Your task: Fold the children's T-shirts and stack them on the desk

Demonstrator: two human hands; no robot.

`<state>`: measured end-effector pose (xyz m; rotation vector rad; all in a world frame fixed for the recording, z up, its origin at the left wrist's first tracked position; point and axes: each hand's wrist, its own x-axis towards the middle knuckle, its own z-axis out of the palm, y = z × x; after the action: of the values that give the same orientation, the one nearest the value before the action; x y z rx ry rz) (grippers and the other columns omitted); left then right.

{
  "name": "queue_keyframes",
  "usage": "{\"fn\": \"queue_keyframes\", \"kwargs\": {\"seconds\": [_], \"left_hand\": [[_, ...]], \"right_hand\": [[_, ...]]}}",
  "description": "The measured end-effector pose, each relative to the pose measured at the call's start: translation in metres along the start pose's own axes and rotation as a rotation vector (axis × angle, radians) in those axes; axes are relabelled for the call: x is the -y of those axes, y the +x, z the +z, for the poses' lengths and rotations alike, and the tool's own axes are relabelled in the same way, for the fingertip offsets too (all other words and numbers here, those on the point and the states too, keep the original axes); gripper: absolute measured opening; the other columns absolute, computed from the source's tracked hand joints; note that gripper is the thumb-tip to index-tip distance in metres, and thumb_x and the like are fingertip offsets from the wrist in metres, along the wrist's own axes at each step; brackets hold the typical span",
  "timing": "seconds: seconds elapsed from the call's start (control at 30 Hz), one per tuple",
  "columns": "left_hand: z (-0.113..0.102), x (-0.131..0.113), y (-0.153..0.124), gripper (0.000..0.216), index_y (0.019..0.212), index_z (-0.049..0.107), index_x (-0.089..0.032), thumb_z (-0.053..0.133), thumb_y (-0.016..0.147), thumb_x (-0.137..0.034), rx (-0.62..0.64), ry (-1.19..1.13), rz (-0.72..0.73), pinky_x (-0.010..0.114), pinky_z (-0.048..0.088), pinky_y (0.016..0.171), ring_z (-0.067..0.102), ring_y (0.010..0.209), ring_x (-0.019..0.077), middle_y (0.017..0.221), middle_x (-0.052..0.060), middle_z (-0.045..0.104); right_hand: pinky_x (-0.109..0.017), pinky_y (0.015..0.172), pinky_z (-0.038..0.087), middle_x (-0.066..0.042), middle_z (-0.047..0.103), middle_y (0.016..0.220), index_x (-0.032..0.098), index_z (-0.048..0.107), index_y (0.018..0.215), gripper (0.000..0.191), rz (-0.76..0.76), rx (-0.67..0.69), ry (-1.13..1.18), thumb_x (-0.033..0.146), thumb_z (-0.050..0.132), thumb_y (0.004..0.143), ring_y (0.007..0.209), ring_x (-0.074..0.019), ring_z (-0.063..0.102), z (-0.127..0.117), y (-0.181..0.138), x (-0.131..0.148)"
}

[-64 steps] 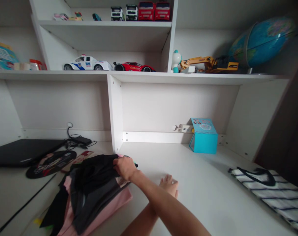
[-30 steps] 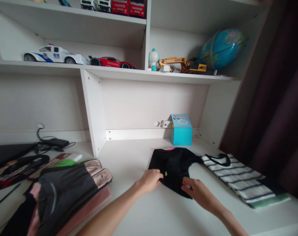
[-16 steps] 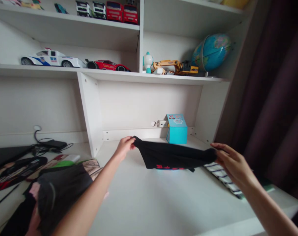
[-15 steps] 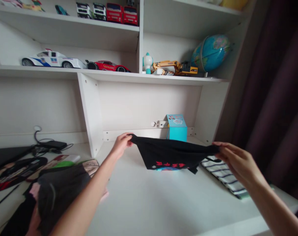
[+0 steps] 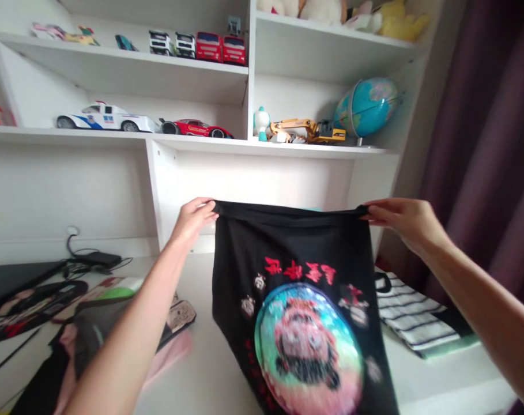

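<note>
Black shirt (image 5: pixel 238 259): hanging above the white desk (image 5: pixel 212 372), showing a round picture (image 5: pixel 309 346) upside down
Left hand (image 5: pixel 193 219): pinching one top corner
Right hand (image 5: pixel 411 222): pinching the other
Striped shirt (image 5: pixel 411 308): on the desk, to the right
Clothes pile (image 5: pixel 93 323): on the desk, to the left

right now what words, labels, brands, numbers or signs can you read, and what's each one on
None reads clearly.
Black garment: red characters, too blurred.
White toy car: side markings, too small.
Red toy car: side marking, too small.
Yellow toy excavator: marking, too small.
</note>
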<state>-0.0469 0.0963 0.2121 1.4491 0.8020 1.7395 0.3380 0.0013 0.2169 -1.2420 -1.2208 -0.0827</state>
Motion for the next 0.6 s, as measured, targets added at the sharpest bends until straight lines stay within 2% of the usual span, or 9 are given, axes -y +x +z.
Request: {"fn": "queue_keyframes", "kwargs": {"seconds": [0.03,0.1,0.2,0.27,0.33,0.4,0.47,0.5,0.6], "left_hand": [[0.005,0.008,0.012,0.014,0.077,0.059,-0.011,0.067,0.069,-0.019,-0.038,0.004,-0.014,0.033,0.052,0.078,0.061,0.061,0.0098,0.064,-0.002,0.058],[0.013,0.009,0.034,0.008,0.076,0.058,-0.012,0.063,0.072,-0.016,-0.131,0.000,0.076,0.035,0.051,0.080,0.058,0.057,0.0078,0.059,-0.005,0.053],[0.016,-0.024,0.050,0.006,0.083,0.058,-0.014,0.059,0.077,-0.016,-0.198,-0.031,0.348,0.036,0.051,0.083,0.056,0.057,0.0056,0.059,-0.007,0.050],[0.011,-0.054,0.040,0.008,0.087,0.060,-0.019,0.059,0.079,-0.019,-0.161,-0.025,0.499,0.035,0.051,0.084,0.057,0.061,0.0063,0.064,-0.006,0.053],[0.001,-0.073,0.015,0.008,0.086,0.063,-0.025,0.062,0.078,-0.027,-0.091,0.063,0.562,0.033,0.052,0.083,0.059,0.066,0.0101,0.071,-0.003,0.059],[-0.011,-0.073,-0.019,0.012,0.087,0.064,-0.027,0.063,0.076,-0.034,-0.013,0.229,0.498,0.034,0.052,0.081,0.062,0.073,0.0156,0.077,-0.002,0.063],[-0.023,-0.058,-0.055,0.018,0.089,0.065,-0.027,0.062,0.076,-0.039,0.132,0.432,0.328,0.035,0.050,0.081,0.062,0.079,0.0201,0.081,-0.001,0.066],[-0.028,-0.046,-0.073,0.019,0.088,0.065,-0.028,0.062,0.075,-0.041,0.238,0.538,0.213,0.035,0.050,0.080,0.062,0.079,0.0212,0.080,0.000,0.066],[-0.040,-0.009,-0.119,0.019,0.082,0.067,-0.027,0.058,0.077,-0.043,0.637,0.832,-0.135,0.031,0.048,0.064,0.060,0.063,0.0205,0.064,-0.002,0.064]], "right_hand": [[-0.027,0.059,0.052,-0.010,0.068,0.064,0.000,0.068,0.083,0.024,0.027,0.019,0.034,0.021,0.064,0.073,0.055,-0.0122,0.064,0.014,0.011,-0.002],[-0.027,0.063,0.052,-0.010,0.069,0.072,0.003,0.067,0.090,0.023,0.039,-0.011,0.092,0.019,0.061,0.075,0.061,-0.0106,0.064,0.033,0.034,0.005],[-0.027,0.068,0.053,-0.008,0.067,0.084,0.009,0.064,0.097,0.022,-0.112,-0.190,0.183,0.019,0.056,0.079,0.070,-0.0090,0.064,0.033,0.057,0.031],[-0.028,0.069,0.055,-0.006,0.066,0.083,0.015,0.064,0.096,0.019,-0.229,-0.269,0.259,0.020,0.057,0.080,0.071,-0.0097,0.064,0.020,0.052,0.047],[-0.031,0.070,0.056,-0.005,0.065,0.082,0.020,0.065,0.093,0.016,-0.276,-0.276,0.291,0.024,0.060,0.078,0.069,-0.0114,0.064,0.006,0.028,0.050],[-0.032,0.073,0.055,-0.004,0.066,0.084,0.023,0.066,0.094,0.020,-0.209,-0.242,0.238,0.031,0.063,0.076,0.069,-0.0132,0.064,-0.006,-0.011,0.035],[-0.031,0.072,0.055,-0.004,0.067,0.084,0.024,0.066,0.100,0.029,-0.044,-0.201,0.096,0.039,0.062,0.076,0.070,-0.0150,0.065,-0.015,-0.058,0.004],[-0.029,0.071,0.054,-0.004,0.068,0.084,0.025,0.065,0.103,0.033,0.066,-0.088,0.019,0.043,0.061,0.076,0.074,-0.0167,0.066,-0.020,-0.082,-0.016],[-0.028,0.064,0.055,-0.004,0.070,0.080,0.028,0.067,0.092,0.036,0.266,0.074,-0.110,0.053,0.062,0.067,0.073,-0.0214,0.068,-0.035,-0.148,-0.084]]}}
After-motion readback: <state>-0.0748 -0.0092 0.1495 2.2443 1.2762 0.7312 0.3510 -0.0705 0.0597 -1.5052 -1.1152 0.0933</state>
